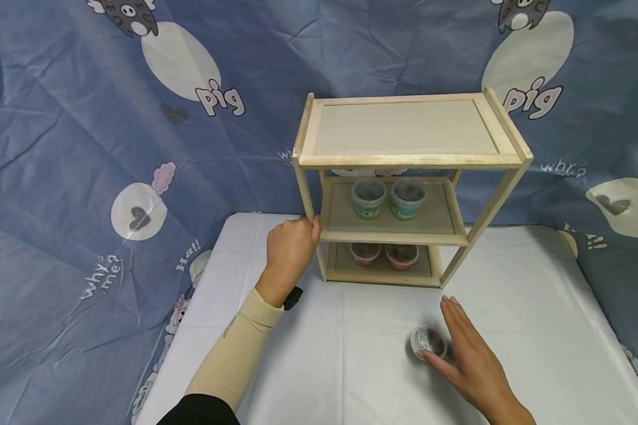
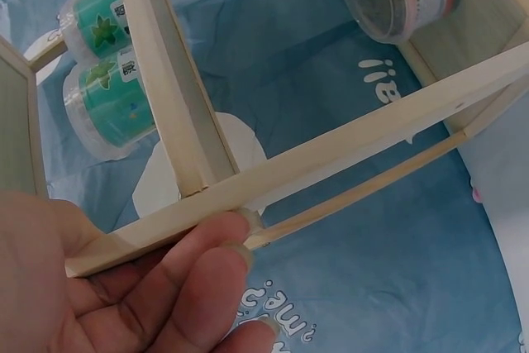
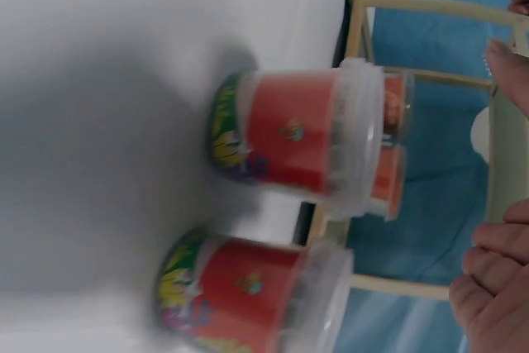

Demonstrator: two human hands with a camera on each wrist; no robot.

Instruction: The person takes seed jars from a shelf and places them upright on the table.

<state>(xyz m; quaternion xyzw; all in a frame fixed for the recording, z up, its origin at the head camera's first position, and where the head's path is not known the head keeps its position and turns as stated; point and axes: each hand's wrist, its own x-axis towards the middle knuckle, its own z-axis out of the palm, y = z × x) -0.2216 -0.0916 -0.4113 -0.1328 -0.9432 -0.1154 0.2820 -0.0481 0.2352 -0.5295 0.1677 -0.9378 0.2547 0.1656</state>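
Observation:
My left hand [image 1: 292, 251] grips the front left post of a small three-tier wooden shelf [image 1: 404, 160]; in the left wrist view its fingers [image 2: 207, 287] curl round the post [image 2: 331, 150]. Over the white table, my right hand [image 1: 473, 357] is held with straight fingers and thumb apart, holding nothing. Beside its thumb stands a clear-lidded plastic cup [image 1: 428, 342]. The right wrist view shows two such cups upright on the table, an upper red-labelled cup [image 3: 293, 130] and a lower red-labelled cup [image 3: 252, 295]. In the head view the hand mostly hides the second.
Two green-labelled cups [image 1: 388, 198] stand side by side on the middle tier. On the bottom tier sit two cups with reddish labels [image 1: 384, 255]. The top tier [image 1: 401, 128] has raised side rails. Blue printed cloth [image 1: 255, 53] hangs behind and beside the white table [image 1: 308, 354].

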